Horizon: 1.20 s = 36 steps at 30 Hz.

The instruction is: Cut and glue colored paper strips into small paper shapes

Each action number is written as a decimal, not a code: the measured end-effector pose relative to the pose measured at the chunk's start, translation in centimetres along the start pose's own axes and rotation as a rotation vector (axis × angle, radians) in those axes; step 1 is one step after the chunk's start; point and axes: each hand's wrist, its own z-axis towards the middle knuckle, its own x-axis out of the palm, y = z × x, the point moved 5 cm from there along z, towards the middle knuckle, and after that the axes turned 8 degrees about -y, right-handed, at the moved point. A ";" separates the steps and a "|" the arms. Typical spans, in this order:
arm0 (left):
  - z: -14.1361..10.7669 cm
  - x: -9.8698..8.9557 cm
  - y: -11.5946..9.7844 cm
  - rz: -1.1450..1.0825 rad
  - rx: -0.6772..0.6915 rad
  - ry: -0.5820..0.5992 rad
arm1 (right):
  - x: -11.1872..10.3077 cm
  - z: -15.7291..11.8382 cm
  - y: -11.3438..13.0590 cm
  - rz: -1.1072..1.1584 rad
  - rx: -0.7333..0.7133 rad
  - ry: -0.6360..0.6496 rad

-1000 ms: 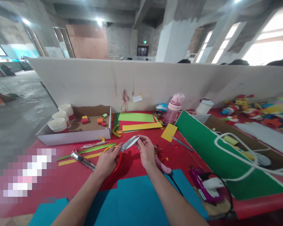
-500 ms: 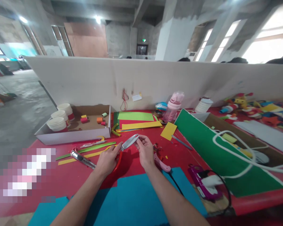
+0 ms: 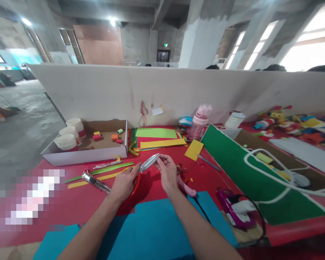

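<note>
My left hand (image 3: 126,181) grips the red-handled scissors (image 3: 149,163), whose silver blades point up and to the right and lie together. At the blade tips, my right hand (image 3: 166,169) has its thumb and fingers pinched; whatever is between them is too small to make out. Both hands are above the red tabletop (image 3: 148,187). Left of my left hand lie a silver utility knife (image 3: 96,181) and yellow and green paper strips (image 3: 108,169). A pink glue gun (image 3: 186,187) rests just right of my right wrist.
Blue sheets (image 3: 151,227) lie along the near edge. A box (image 3: 83,157) with paper cups stands left, a green-sided box (image 3: 249,180) right. Behind are a pink bottle (image 3: 197,124) and a white partition (image 3: 111,90). A purple power strip (image 3: 234,213) sits at the near right.
The scissor blades, slightly apart before, have closed together. Both hands have stayed in nearly the same place.
</note>
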 end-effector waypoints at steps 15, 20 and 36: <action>0.6 -0.5 2.1 -0.001 -0.253 0.046 | 0.5 -0.1 0.0 0.095 0.180 0.061; 0.4 -0.2 1.3 -0.054 -0.229 0.045 | 0.6 -0.5 -0.5 0.214 0.351 0.090; 0.6 -3.5 -1.8 -0.287 0.086 -0.212 | 1.2 -2.1 -2.8 -0.032 0.346 0.289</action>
